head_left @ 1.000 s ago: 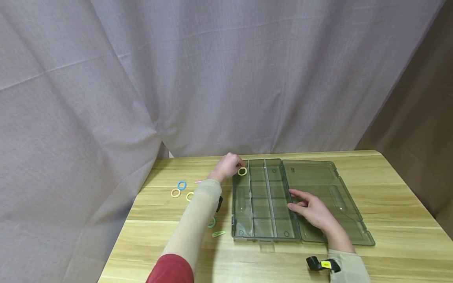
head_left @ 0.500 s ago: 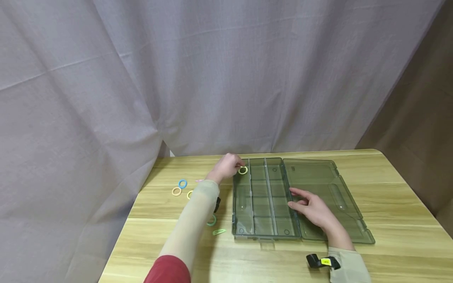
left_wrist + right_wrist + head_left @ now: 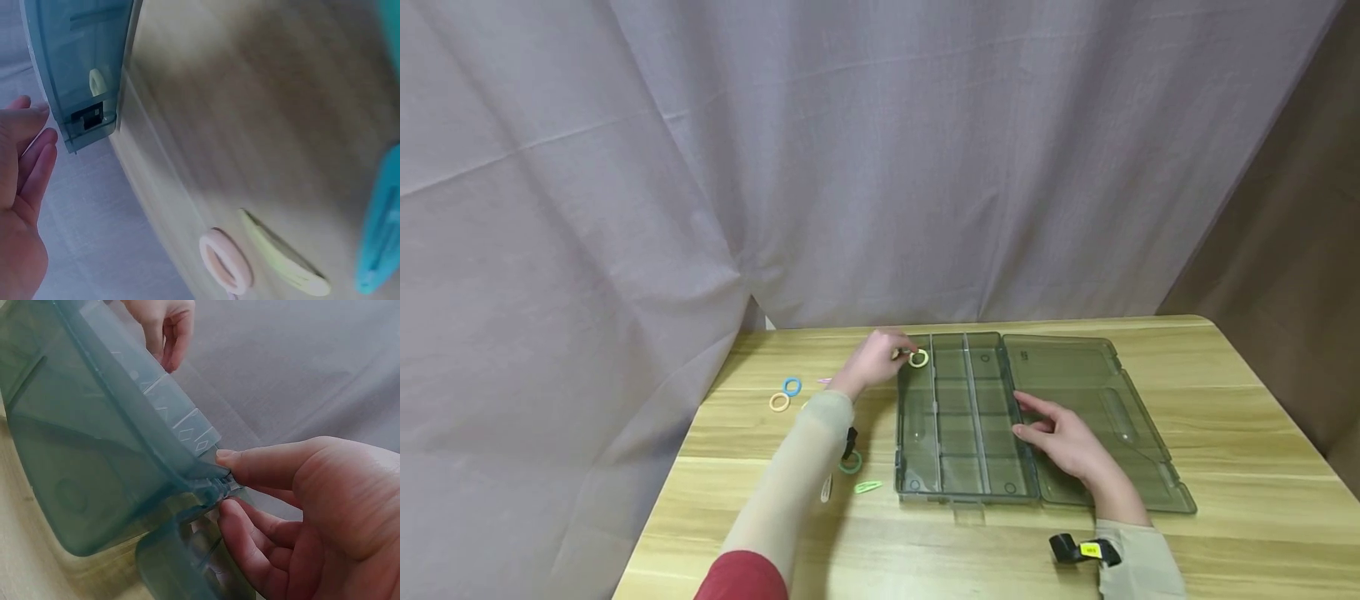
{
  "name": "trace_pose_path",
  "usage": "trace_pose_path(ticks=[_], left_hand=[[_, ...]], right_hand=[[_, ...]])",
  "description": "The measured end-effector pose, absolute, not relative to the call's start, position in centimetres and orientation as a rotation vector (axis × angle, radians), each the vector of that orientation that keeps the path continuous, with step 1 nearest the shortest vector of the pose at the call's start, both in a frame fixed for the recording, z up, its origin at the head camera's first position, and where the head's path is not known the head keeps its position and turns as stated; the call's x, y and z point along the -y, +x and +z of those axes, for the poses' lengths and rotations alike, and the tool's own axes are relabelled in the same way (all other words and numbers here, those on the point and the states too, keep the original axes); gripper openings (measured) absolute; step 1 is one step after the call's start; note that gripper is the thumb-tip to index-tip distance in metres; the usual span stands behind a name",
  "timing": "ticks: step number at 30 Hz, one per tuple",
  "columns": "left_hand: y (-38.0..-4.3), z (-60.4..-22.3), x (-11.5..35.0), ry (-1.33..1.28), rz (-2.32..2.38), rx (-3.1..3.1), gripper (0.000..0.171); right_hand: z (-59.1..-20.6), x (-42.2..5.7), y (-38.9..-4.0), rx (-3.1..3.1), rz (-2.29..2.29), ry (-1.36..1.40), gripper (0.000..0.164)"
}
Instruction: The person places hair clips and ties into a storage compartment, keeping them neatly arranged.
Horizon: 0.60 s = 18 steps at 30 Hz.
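Note:
In the head view, a grey-green clear compartment box (image 3: 953, 479) lies open, its lid (image 3: 1075, 375) folded to the right. A pale yellow hair tie (image 3: 927, 358) is in its far left compartment. My left hand (image 3: 876, 360) hovers at that corner, fingers loosely bent. The left wrist view shows the same hair tie (image 3: 93, 82) through the box wall, apart from my left hand (image 3: 24, 169), which holds nothing. My right hand (image 3: 1067, 442) holds the box's hinge side between thumb and fingers. In the right wrist view, its fingertips (image 3: 230, 509) pinch the hinge edge.
Left of the box lie a blue hair tie (image 3: 786, 388), a peach one (image 3: 773, 407) and a green one (image 3: 850, 472). Snap clips lie near them: green (image 3: 868, 487), white (image 3: 826, 488) and pink (image 3: 825, 381). A curtain (image 3: 880, 167) hangs behind the table.
My left hand has drawn slightly left, away from the hair tie in the corner compartment. The white clip has come out from behind my left arm. My right hand keeps its hold.

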<state>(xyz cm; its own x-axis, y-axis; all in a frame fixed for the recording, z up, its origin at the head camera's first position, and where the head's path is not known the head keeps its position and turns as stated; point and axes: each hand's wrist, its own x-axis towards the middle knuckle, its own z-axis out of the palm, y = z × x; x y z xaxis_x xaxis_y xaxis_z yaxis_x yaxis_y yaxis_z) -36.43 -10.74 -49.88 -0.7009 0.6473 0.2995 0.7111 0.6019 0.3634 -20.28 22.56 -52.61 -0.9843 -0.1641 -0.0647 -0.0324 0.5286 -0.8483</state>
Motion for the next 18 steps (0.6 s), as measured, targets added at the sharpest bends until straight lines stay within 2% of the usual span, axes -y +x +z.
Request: trace_pose_path(ticks=[12,18], left_hand=[[-33.6,-49.6,12.7,-1.056,-1.099,2.605,0.027],[-31.4,-49.8,16.1,-0.986,-1.241,2.605,0.026]], right_hand=[[-52.8,-22.6,-20.7,-2.626,-1.415,-0.184,0.068],[-53.4,-22.1,-20.5,-2.606,-1.433,-0.178,0.068]])
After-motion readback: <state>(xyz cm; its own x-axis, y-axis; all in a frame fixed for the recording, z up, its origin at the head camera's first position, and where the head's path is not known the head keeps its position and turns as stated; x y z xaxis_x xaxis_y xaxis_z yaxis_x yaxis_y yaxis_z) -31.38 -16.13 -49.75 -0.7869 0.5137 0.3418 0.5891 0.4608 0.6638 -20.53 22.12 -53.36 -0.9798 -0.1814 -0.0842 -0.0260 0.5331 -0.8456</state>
